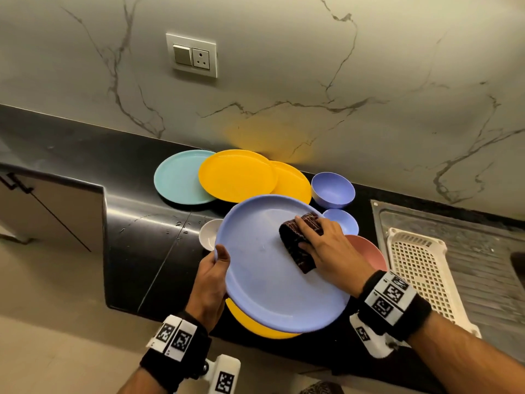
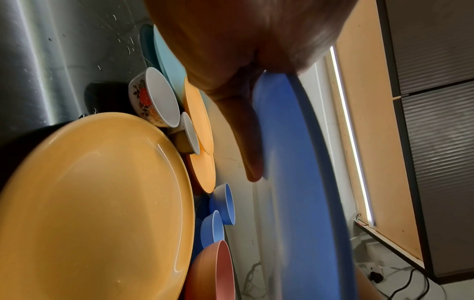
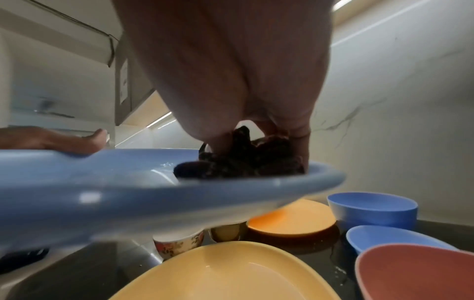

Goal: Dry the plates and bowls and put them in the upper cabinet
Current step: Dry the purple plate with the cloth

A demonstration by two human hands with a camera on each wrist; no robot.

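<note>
Drying is the step in hand: the blue plate point(image 1: 272, 268) is held above the near counter point(image 1: 136, 251), face up, tilted slightly, round with no long axis. Left hand point(image 1: 210, 282) grips its left rim; right hand point(image 1: 326, 248) presses a cloth point(image 1: 298, 243) onto it. Next, probably flipping it to wipe the underside.

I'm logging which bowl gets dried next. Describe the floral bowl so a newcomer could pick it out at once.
Start at the black counter under the marble wall, then find the blue plate that the left hand holds. The floral bowl peeks out from under its left rim. Alone among plain blue and pink bowls, it is white with red flowers outside.
</note>
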